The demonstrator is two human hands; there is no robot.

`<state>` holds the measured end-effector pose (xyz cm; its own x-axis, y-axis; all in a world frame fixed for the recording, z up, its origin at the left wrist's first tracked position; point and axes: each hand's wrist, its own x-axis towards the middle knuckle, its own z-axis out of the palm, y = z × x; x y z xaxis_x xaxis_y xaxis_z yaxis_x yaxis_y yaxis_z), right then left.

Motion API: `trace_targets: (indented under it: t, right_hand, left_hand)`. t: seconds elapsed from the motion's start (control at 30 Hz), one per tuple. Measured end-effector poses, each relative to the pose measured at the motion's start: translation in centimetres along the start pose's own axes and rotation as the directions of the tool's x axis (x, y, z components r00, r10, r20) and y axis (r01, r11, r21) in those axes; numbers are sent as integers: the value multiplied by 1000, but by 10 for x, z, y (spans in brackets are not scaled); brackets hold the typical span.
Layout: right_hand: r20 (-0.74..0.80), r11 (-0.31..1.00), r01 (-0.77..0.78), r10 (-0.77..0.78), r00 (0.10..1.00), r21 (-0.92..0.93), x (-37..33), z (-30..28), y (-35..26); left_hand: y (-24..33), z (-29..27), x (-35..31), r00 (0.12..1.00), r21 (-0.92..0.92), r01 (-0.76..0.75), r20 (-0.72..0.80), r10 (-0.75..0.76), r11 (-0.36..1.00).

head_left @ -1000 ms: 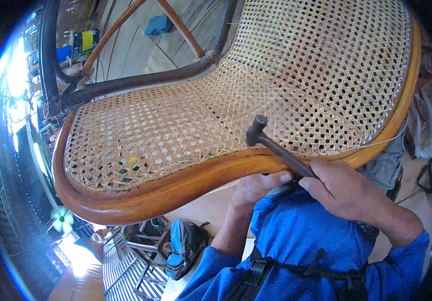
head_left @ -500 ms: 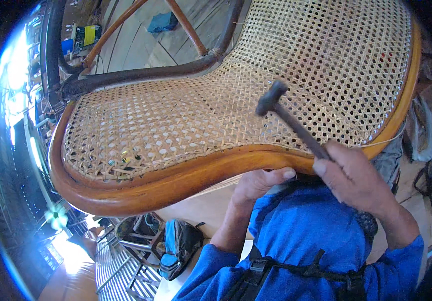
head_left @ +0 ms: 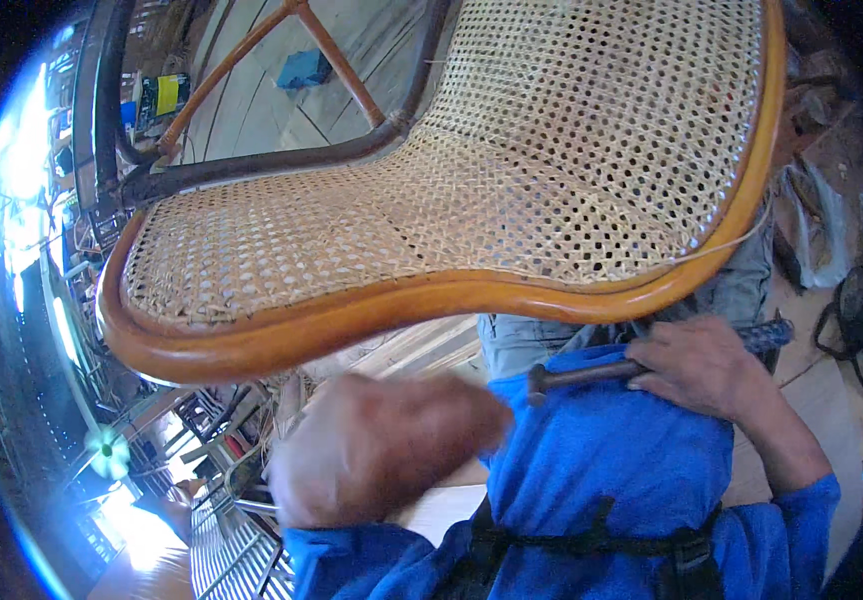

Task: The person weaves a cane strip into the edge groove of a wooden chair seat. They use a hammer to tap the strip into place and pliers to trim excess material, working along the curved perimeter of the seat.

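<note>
My right hand (head_left: 696,365) is closed round the handle of a hammer (head_left: 588,375). The hammer lies level across my blue shirt, its metal head at the left and its dark grip sticking out to the right. To the left, my left hand (head_left: 381,445) is raised below the chair frame, smeared by motion, so its fingers do not show clearly. In front of both hands lies a curved chair piece with woven cane mesh (head_left: 351,235) inside a varnished orange-brown wooden frame (head_left: 401,302). A loose cane strand (head_left: 741,240) sticks out at the frame's right edge. Neither hand touches the frame.
Dark curved poles (head_left: 251,165) and thin brown braces (head_left: 341,70) adjoin the mesh at the far left. A blue piece (head_left: 303,69) lies on the planks beyond. Clear plastic (head_left: 821,225) and a black cord (head_left: 851,345) are on the right. Chair frames stand lower left.
My left hand has left the frame edge and moved left. My right hand has lowered the hammer from over the mesh to my shirt. The chair piece appears further up and left.
</note>
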<state>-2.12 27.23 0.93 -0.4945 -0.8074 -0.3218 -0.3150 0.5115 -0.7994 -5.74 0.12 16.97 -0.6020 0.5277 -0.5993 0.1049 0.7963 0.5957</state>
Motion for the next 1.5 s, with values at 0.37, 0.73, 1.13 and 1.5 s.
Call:
trace_targets:
  t: [0.37,0.73,1.13,1.5]
  right_hand:
    - [-629,984,74,45,776,162,-37,25,8]
    - [-582,417,-658,812,-40,628,-160,136,113]
    - [-543,331,-855,837,72,398,-145,179,133]
    - [-728,687,-565,654,207,457,-169,75,100]
  left_hand:
    - [-35,-14,98,968,867,74,57,-246,492]
    - [-36,-6,119,974,913,13,81,-212,409]
    - [-44,-21,112,947,840,-13,185,-264,542]
    - [-33,-28,76,907,820,136,124,-403,556]
